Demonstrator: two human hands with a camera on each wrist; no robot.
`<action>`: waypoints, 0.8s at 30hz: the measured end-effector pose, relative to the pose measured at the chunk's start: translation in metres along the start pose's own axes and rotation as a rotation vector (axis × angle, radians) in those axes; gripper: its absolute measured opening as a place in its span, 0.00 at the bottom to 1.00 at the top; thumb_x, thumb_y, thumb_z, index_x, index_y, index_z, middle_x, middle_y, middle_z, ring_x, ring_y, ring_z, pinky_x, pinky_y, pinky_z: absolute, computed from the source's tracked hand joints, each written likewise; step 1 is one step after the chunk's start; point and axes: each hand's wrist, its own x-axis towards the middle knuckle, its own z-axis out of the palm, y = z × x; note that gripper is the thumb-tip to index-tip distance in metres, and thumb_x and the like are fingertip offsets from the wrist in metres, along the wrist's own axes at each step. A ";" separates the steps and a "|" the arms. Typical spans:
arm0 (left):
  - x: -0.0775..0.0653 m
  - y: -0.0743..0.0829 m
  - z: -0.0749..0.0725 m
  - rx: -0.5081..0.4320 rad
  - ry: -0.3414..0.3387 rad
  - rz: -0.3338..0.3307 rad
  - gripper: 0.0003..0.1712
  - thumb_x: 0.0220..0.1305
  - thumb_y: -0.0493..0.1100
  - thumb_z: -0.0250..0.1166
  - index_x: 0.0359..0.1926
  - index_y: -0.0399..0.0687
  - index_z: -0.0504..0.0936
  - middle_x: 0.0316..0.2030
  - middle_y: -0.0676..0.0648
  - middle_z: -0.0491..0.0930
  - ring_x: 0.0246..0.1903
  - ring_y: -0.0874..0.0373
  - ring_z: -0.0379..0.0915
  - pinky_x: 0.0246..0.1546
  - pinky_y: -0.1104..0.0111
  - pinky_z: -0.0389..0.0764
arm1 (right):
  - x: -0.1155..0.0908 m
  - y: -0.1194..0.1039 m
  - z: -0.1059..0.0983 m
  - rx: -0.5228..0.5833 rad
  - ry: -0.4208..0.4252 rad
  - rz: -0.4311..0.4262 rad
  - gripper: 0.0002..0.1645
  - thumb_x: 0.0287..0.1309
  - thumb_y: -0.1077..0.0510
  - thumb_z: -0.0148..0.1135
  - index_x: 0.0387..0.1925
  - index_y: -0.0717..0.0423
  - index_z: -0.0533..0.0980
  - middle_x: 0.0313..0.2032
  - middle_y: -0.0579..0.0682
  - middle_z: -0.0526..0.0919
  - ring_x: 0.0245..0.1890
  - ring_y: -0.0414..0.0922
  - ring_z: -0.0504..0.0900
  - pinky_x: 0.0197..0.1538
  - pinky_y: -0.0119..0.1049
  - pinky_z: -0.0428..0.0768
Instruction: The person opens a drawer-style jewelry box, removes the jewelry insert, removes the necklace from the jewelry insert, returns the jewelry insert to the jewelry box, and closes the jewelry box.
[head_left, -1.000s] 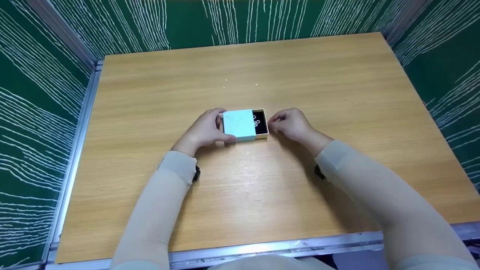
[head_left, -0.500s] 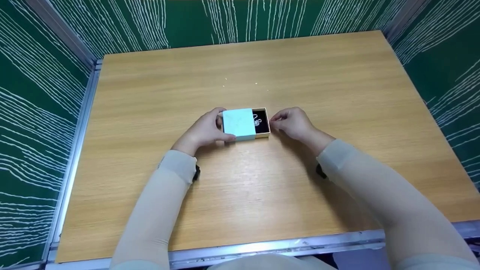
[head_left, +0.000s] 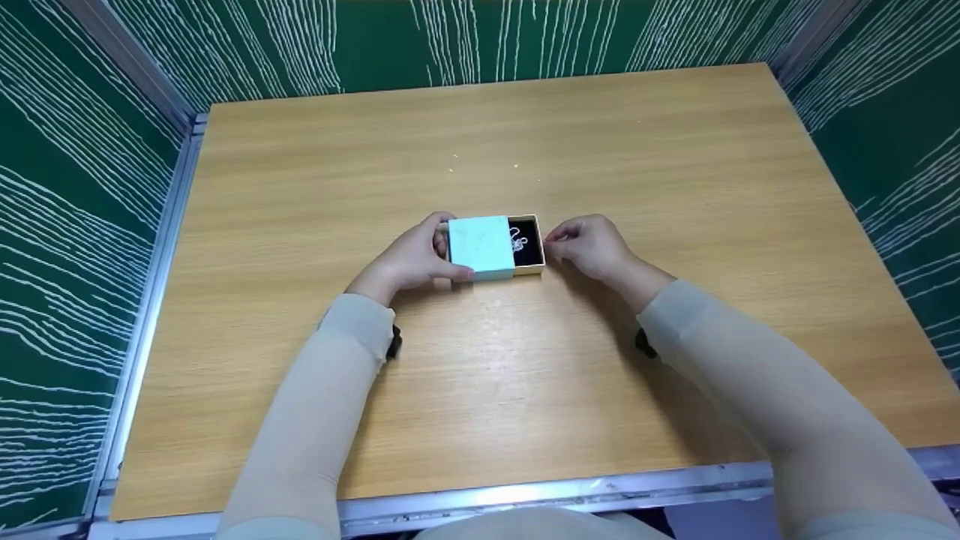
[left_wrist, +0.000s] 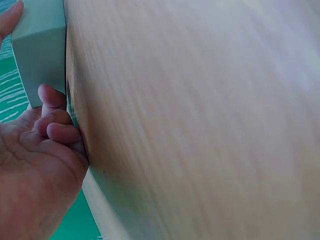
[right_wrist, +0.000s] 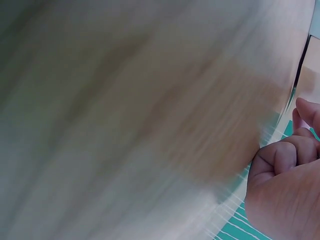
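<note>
A small jewelry box lies on the table. Its turquoise sleeve [head_left: 481,246] is gripped at the left end by my left hand [head_left: 409,259], thumb along the near side. Seen from the left wrist, the same sleeve [left_wrist: 40,55] stands between thumb and fingers. A cream-edged drawer [head_left: 529,271] juts out of the sleeve's right side. Silver jewelry [head_left: 518,240], perhaps a chain, rests on its black lining. At the drawer's outer end my right hand [head_left: 592,247] pinches with thumb and forefinger; the exact spot held is hidden. The right wrist view catches part of the drawer [right_wrist: 311,75].
The wooden table [head_left: 480,390] surrounds the box, with a metal rail [head_left: 555,501] along its front edge. Several tiny pale specks lie beyond the box. Green panels [head_left: 390,45] with white streaks enclose the back and sides.
The drawer has slid slightly farther right out of the sleeve, together with my right hand, and more of the silver jewelry shows. My left hand keeps its grip on the sleeve.
</note>
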 end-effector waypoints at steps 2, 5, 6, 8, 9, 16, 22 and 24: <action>0.000 0.000 0.000 -0.004 -0.003 -0.002 0.62 0.58 0.51 0.90 0.85 0.58 0.61 0.47 0.49 0.70 0.47 0.53 0.67 0.54 0.60 0.69 | 0.000 0.000 0.000 0.003 0.001 0.000 0.12 0.74 0.60 0.71 0.51 0.65 0.91 0.29 0.34 0.86 0.33 0.35 0.82 0.39 0.24 0.77; -0.001 0.001 -0.001 -0.005 -0.007 -0.005 0.62 0.58 0.51 0.90 0.85 0.58 0.61 0.47 0.48 0.70 0.47 0.53 0.67 0.54 0.60 0.69 | -0.001 -0.001 -0.001 0.013 -0.002 0.002 0.12 0.74 0.60 0.72 0.51 0.65 0.91 0.28 0.35 0.86 0.33 0.35 0.82 0.39 0.24 0.77; -0.001 0.001 -0.001 -0.005 -0.007 -0.007 0.62 0.58 0.51 0.90 0.85 0.58 0.60 0.47 0.48 0.70 0.47 0.53 0.67 0.53 0.60 0.69 | -0.001 -0.001 -0.001 0.015 -0.003 0.003 0.12 0.74 0.61 0.72 0.51 0.65 0.91 0.28 0.35 0.86 0.33 0.35 0.81 0.39 0.24 0.78; -0.001 0.001 -0.001 -0.001 -0.010 -0.009 0.62 0.59 0.52 0.90 0.85 0.58 0.60 0.47 0.48 0.71 0.47 0.53 0.67 0.53 0.60 0.69 | -0.001 -0.001 -0.001 0.017 -0.006 0.006 0.12 0.74 0.61 0.71 0.51 0.65 0.91 0.29 0.35 0.86 0.34 0.35 0.81 0.39 0.24 0.78; -0.002 0.001 -0.001 -0.002 -0.012 -0.010 0.63 0.59 0.52 0.90 0.85 0.57 0.60 0.48 0.48 0.71 0.47 0.53 0.67 0.53 0.60 0.70 | -0.002 -0.001 -0.001 0.016 -0.007 0.007 0.12 0.73 0.61 0.71 0.51 0.65 0.91 0.29 0.35 0.86 0.34 0.36 0.81 0.40 0.24 0.78; 0.000 0.001 -0.001 0.014 -0.018 -0.022 0.65 0.60 0.51 0.89 0.87 0.57 0.57 0.50 0.48 0.71 0.50 0.53 0.68 0.58 0.61 0.70 | -0.002 -0.001 -0.003 0.011 0.004 0.012 0.12 0.72 0.62 0.70 0.51 0.65 0.90 0.30 0.36 0.86 0.34 0.35 0.80 0.40 0.24 0.77; 0.001 -0.001 0.000 -0.002 -0.021 -0.013 0.65 0.60 0.51 0.89 0.87 0.56 0.57 0.52 0.48 0.72 0.53 0.52 0.69 0.64 0.60 0.70 | -0.002 0.001 -0.003 0.010 0.007 0.005 0.12 0.72 0.62 0.68 0.49 0.66 0.90 0.27 0.34 0.83 0.31 0.34 0.77 0.36 0.24 0.75; 0.000 -0.002 0.001 -0.008 -0.025 -0.012 0.64 0.60 0.51 0.89 0.87 0.56 0.57 0.53 0.48 0.72 0.55 0.52 0.69 0.65 0.60 0.70 | -0.002 0.003 -0.001 0.011 0.007 0.006 0.12 0.72 0.62 0.68 0.49 0.67 0.90 0.26 0.34 0.82 0.30 0.34 0.76 0.35 0.24 0.74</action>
